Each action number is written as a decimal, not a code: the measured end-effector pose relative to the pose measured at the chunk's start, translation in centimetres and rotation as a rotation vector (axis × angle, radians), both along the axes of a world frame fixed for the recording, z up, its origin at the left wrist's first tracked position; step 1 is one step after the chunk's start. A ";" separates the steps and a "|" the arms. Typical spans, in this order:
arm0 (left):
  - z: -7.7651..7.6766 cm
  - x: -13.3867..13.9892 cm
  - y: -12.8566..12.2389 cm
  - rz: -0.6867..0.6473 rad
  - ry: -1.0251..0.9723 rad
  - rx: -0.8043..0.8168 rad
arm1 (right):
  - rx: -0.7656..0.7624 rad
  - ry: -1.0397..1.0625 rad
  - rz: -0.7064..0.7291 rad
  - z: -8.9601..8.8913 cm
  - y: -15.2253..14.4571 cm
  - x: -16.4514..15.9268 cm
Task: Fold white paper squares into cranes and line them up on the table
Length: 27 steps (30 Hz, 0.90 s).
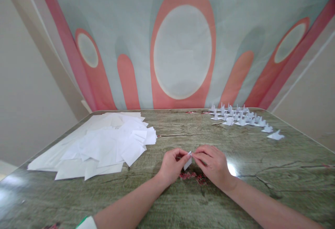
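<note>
A small folded white paper (187, 164) is held up between my two hands, just above the table. My left hand (173, 164) pinches it between thumb and fingers along its left side. From the right, my right hand (213, 164) has its fingertips closed at the top corner of the same paper. Its lower part hangs down between the hands, while the upper edge is partly hidden by fingertips.
A spread pile of white paper sheets (104, 145) covers the table's left side. Several folded white paper cranes (242, 121) stand in rows at the back right, one crane (276, 135) nearest. Behind the wood-grain table (178, 131) rises a patterned wall covering (141, 20).
</note>
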<state>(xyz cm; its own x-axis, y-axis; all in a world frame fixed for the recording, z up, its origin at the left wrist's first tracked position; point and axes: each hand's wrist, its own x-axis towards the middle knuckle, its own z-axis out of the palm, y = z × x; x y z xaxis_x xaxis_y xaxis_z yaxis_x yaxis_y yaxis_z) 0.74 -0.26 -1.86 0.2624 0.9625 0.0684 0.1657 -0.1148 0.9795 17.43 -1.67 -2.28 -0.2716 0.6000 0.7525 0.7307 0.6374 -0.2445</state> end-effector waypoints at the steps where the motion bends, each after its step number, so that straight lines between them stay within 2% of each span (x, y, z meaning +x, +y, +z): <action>1: 0.0 0.0 0.0 0.002 -0.002 0.000 | -0.002 -0.007 -0.001 0.0 0.0 0.0; 27: -0.5 0.0 0.1 0.027 0.017 0.025 | -0.014 -0.025 -0.001 0.1 0.0 -0.1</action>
